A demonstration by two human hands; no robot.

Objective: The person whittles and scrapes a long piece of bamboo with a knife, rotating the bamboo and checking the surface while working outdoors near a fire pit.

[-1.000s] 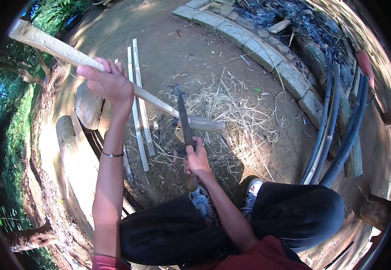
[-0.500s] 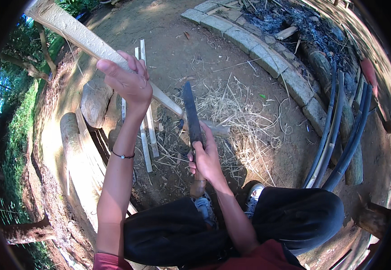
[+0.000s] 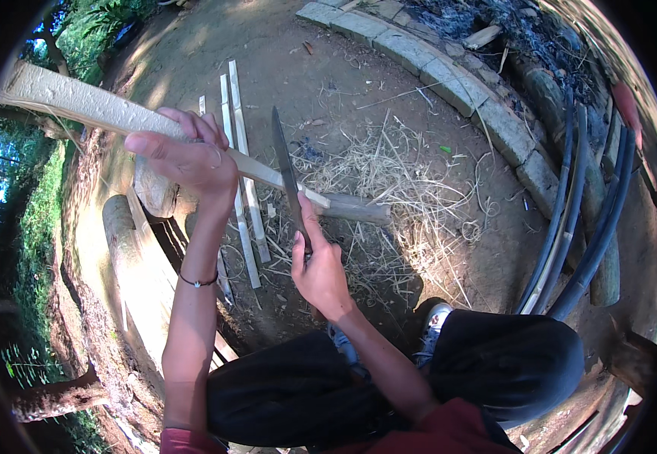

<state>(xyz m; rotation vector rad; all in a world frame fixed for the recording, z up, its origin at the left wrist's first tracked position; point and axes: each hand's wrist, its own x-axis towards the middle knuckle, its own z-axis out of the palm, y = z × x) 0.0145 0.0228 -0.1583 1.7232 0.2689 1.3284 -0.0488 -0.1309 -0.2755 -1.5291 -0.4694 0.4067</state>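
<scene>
My left hand [image 3: 196, 163] is closed around a long pale bamboo slat [image 3: 79, 102], which slants from the upper left down toward the middle. Its lower end meets a short wooden log [image 3: 360, 209] on the ground. In my right hand [image 3: 322, 276] is a knife with a long dark blade [image 3: 284, 163], its tip pointing up and away. The index finger lies along the blade near the slat's lower end, and the blade crosses over the slat there. Most of the knife's handle is hidden by my hand.
Curly shavings [image 3: 396, 178] lie around the log. Thin slats [image 3: 241, 166] lie left of them. A stone kerb [image 3: 449, 79] curves past ashes [image 3: 449, 19] at the far right, with dark bamboo poles [image 3: 597, 234] near it. A log [image 3: 120, 227] and a rock [image 3: 154, 185] stand left.
The slat's upper end has swung down and left with my left hand. The knife has shifted left and turned, its blade now looking narrower, and my right index finger has stretched along it.
</scene>
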